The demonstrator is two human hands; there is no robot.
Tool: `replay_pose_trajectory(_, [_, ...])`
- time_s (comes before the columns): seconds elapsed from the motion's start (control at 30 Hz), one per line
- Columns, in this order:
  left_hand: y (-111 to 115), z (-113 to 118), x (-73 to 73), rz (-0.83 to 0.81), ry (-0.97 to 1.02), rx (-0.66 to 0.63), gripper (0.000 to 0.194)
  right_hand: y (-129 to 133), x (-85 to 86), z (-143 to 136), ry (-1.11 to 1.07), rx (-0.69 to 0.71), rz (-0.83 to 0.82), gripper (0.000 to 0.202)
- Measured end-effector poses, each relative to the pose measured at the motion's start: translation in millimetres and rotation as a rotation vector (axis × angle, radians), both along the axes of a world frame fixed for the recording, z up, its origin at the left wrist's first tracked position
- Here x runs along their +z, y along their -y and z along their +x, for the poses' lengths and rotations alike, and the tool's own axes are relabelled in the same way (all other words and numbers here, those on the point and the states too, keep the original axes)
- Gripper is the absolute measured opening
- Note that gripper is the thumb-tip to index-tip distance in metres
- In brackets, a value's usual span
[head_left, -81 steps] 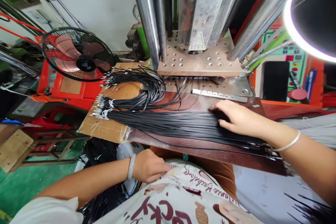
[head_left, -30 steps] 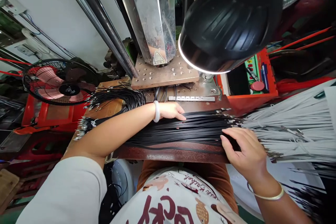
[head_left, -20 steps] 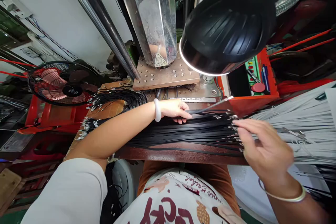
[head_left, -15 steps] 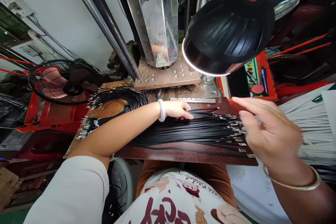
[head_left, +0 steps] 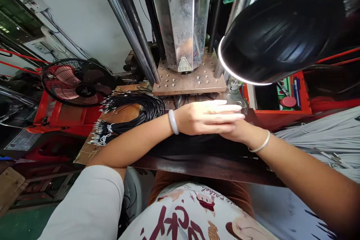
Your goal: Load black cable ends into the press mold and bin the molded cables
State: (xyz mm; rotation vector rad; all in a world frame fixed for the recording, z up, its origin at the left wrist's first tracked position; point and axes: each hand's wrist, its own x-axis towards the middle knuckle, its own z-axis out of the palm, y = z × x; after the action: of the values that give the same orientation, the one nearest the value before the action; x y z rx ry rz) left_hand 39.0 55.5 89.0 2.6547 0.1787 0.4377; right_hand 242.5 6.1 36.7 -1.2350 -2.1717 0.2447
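My left hand [head_left: 208,119] reaches across in front of the press, its fingers stretched out flat and pointing right. Beneath and behind it lies my right hand [head_left: 237,132], whose fingers are mostly covered by the left. The two hands overlap and appear to touch. Whether the right hand holds anything is hidden. Under both hands a row of black flat cables [head_left: 191,146] lies on the dark brown board [head_left: 202,170], blurred and in shadow. Their right ends are covered by my right hand and forearm.
Ahead stands a metal press with a drilled plate [head_left: 191,89]. A black lamp [head_left: 278,37] hangs at the right above a red tray [head_left: 306,105]. Bundled black cables [head_left: 149,105] lie on cardboard at the left, near a fan [head_left: 81,84]. Grey cables [head_left: 332,131] lie right.
My right hand has moved left from the cable ends to beneath my left hand. The left hand has gone from closed fingers on the cables to flat, outstretched fingers. The view has shifted.
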Motion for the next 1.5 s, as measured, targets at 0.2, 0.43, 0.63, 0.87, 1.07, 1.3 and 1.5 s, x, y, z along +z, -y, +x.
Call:
replay_pose_trajectory(0.2, [-17.4,-11.1,-1.6,-0.377,0.486,0.495,0.036,-30.4,-41.0,23.3,0.178,-0.074,-0.104,0.031])
replay_pose_trajectory(0.43, [-18.3,-2.6,-23.4,-0.371,0.311,0.463,0.025,19.8,-44.9,9.4,0.119,0.063,-0.239,0.023])
replay_pose_trajectory(0.63, [-24.6,9.4,-62.5,-0.225,0.129,0.469,0.018,25.7,-34.8,5.5,-0.079,-0.041,-0.317,0.020])
replay_pose_trajectory(0.87, [-20.4,3.6,-45.5,-0.432,0.220,0.475,0.023,3.6,-25.7,-5.8,-0.573,-0.077,-0.599,0.040])
replay_pose_trajectory(1.07, [-7.9,-3.5,-48.7,-0.349,0.206,0.472,0.017,3.0,-20.7,-7.9,-0.474,-0.067,-0.645,0.033])
replay_pose_trajectory(1.3, [32.4,-8.3,-65.8,-0.086,0.175,0.570,0.027,36.6,-25.7,12.5,-0.169,-0.051,-0.124,0.018])
replay_pose_trajectory(1.5, [32.3,-1.3,-79.5,-0.074,0.169,0.527,0.029,47.9,-33.0,13.0,-0.220,0.027,-0.036,0.008])
